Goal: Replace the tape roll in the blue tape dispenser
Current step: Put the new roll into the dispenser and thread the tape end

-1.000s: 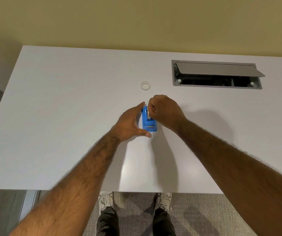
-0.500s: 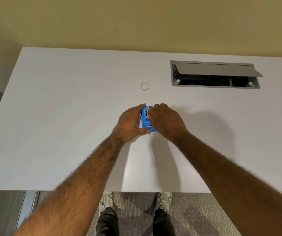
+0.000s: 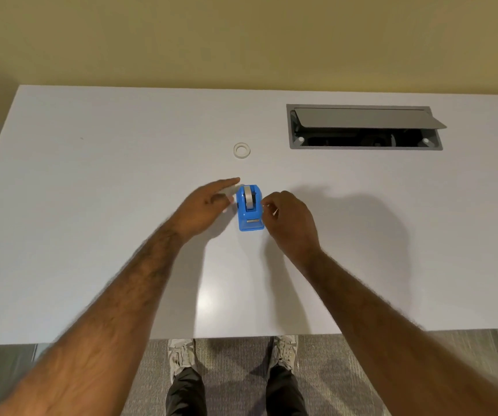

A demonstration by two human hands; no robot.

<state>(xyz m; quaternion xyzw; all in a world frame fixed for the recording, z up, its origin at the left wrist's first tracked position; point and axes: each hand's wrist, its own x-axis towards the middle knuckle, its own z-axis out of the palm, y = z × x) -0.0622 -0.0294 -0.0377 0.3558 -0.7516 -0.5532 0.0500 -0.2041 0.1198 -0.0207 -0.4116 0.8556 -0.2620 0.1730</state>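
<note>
The blue tape dispenser [image 3: 250, 208] stands upright on the white table [image 3: 91, 220], with a tape roll [image 3: 249, 199] seated in its top slot. My left hand [image 3: 202, 208] hovers just left of it, fingers stretched out and apart, holding nothing. My right hand [image 3: 289, 220] sits just right of the dispenser with fingers loosely curled, close to its side; I see nothing in it. A thin white ring-shaped roll [image 3: 241, 150] lies flat on the table farther back.
A grey cable hatch [image 3: 364, 127] with its lid tipped up is set into the table at the back right. The near table edge runs below my forearms, with my shoes and carpet beyond it. A yellow wall stands behind.
Both hands were clasped on the dispenser; now they have let go and drawn apart to either side, leaving it standing with the roll showing.
</note>
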